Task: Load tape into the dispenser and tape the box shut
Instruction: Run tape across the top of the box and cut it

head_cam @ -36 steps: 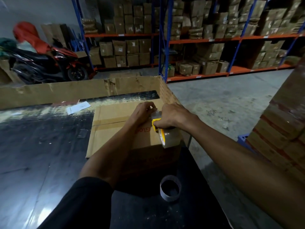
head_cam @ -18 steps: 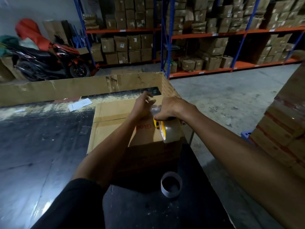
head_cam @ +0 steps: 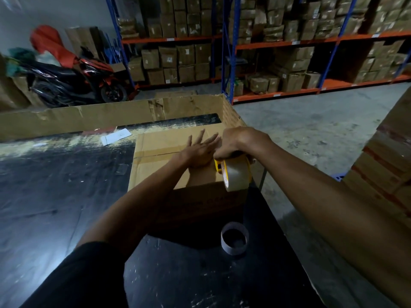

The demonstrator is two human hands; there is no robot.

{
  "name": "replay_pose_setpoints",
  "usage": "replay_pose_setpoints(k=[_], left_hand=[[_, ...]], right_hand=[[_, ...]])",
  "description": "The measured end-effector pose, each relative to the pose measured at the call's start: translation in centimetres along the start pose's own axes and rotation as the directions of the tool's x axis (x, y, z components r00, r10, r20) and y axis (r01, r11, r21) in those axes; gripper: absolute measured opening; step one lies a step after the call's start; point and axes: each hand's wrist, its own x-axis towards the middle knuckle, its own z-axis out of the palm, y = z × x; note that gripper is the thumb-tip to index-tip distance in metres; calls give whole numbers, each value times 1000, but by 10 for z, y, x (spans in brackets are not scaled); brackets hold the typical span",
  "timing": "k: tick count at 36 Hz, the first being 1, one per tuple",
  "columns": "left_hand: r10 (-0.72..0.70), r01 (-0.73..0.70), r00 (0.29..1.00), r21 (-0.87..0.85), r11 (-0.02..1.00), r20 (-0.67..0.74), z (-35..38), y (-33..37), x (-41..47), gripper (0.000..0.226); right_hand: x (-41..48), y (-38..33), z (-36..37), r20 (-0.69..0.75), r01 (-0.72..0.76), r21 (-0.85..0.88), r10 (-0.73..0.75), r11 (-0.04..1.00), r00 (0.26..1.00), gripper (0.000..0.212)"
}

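Observation:
A brown cardboard box (head_cam: 160, 150) stands on the black table (head_cam: 55, 196), flaps folded down, with a strip of brown tape along its middle seam at the left. My left hand (head_cam: 199, 150) lies flat on the box top, fingers spread. My right hand (head_cam: 239, 142) grips a yellow tape dispenser (head_cam: 219, 166) at the box's right near corner. A roll of clear tape (head_cam: 236, 173) sits in the dispenser and hangs over the box edge.
An empty tape core (head_cam: 234, 238) stands on the table in front of the box. A white paper slip (head_cam: 115, 136) lies behind. A cardboard wall (head_cam: 89, 116) lines the table's far edge. Stacked cartons (head_cam: 387, 165) rise at right; shelving and a scooter (head_cam: 73, 78) stand beyond.
My left hand has opened from a pinch at the dispenser and now lies flat on the box top. The right hand keeps hold of the dispenser at the same corner.

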Motion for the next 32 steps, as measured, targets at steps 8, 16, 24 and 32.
replay_pose_setpoints(k=[8,16,24,32], left_hand=[[-33,29,998,93,995,48,5,7,-8,64],[-63,58,994,58,997,88,-3,19,-12,67],[-27,12,993,140,990,112,6,29,-24,69],[-51,37,993,126,991,106,1,32,-27,70]], right_hand=[[-5,1,4,2,-8,-4,8,1000,1000,44],[-20,4,11,31,-10,-22,11,1000,999,36],[-27,2,11,24,-10,11,10,1000,1000,33],[-37,8,23,-10,13,-25,-13,1000,1000,32]])
